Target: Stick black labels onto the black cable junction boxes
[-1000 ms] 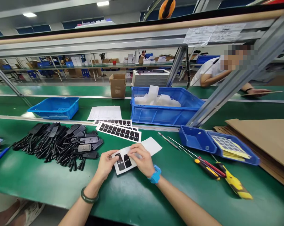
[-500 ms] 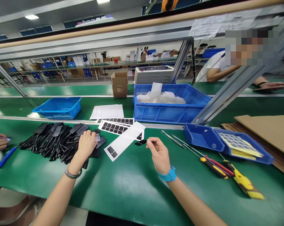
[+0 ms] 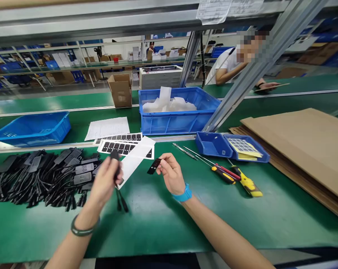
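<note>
My left hand point(image 3: 105, 179) is closed around a black device with short cables point(image 3: 114, 154), its plug ends hanging below my fingers. Between thumb and fingertips, my right hand point(image 3: 171, 172) pinches a small black sticker point(image 3: 154, 166) with light marks on it. Left of my hands lies a pile of similar black cabled devices point(image 3: 45, 175), several with grey faces. Behind and between the hands, a mostly bare white backing strip point(image 3: 133, 161) overlaps white sheets of black stickers point(image 3: 120, 147). My left hand partly hides that strip.
Screwdrivers point(image 3: 223, 175) and a yellow-handled tool point(image 3: 248, 183) lie to the right, before small blue trays point(image 3: 213, 145). A large blue bin point(image 3: 169, 123) holds whitish sheets. At left stands a blue basket point(image 3: 31, 129); flat cardboard point(image 3: 297, 142) lies right. Across the bench sits a person point(image 3: 227, 67).
My left hand has lifted a black cabled device from the pile and brought it rightward. The sticker in my right hand is now tilted differently. The camera view has shifted right and down.
</note>
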A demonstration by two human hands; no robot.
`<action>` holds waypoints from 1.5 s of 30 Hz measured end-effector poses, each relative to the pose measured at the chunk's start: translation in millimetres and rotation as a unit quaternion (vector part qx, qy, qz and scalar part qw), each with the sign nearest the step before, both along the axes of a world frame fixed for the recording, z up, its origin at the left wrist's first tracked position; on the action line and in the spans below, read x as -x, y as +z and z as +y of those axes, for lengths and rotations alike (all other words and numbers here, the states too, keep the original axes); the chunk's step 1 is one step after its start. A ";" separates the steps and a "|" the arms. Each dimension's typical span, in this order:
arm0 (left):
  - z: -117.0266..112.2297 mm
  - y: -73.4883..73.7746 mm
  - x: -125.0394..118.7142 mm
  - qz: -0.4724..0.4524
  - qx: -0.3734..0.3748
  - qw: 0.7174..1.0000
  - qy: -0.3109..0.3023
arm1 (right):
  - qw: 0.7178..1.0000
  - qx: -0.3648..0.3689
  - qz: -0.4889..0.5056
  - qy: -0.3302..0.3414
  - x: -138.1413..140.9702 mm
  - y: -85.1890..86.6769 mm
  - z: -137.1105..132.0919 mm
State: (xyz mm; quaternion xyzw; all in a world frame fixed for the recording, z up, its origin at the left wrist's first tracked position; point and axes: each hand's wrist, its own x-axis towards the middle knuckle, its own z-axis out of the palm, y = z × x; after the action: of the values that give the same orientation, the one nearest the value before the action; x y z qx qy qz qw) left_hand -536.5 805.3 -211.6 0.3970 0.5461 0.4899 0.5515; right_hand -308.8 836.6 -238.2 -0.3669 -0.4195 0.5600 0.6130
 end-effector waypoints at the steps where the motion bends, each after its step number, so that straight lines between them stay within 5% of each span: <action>1: -1.7 -8.8 -17.3 -0.054 0.035 0.997 -0.039 | 1.000 0.008 -0.005 0.004 0.8 -1.6 -0.2; 5: -12.8 -30.7 -52.5 -0.152 0.125 0.974 -0.109 | 0.998 0.028 -0.053 0.030 3.7 -9.2 -1.8; 12: -27.1 -37.6 -45.1 -0.184 0.130 0.958 -0.176 | 0.988 0.014 -0.141 0.067 9.9 -15.3 -11.5; 45: -36.1 -45.6 -46.7 -0.186 0.113 0.953 -0.211 | 0.970 0.029 -0.235 0.052 18.4 -24.4 -22.0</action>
State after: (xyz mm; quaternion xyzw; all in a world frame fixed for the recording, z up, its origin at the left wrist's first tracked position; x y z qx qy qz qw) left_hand -489.7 769.3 -257.2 0.3399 0.3896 0.3626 0.7754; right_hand -327.3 814.6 -262.6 -0.4835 -0.5542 0.5011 0.4560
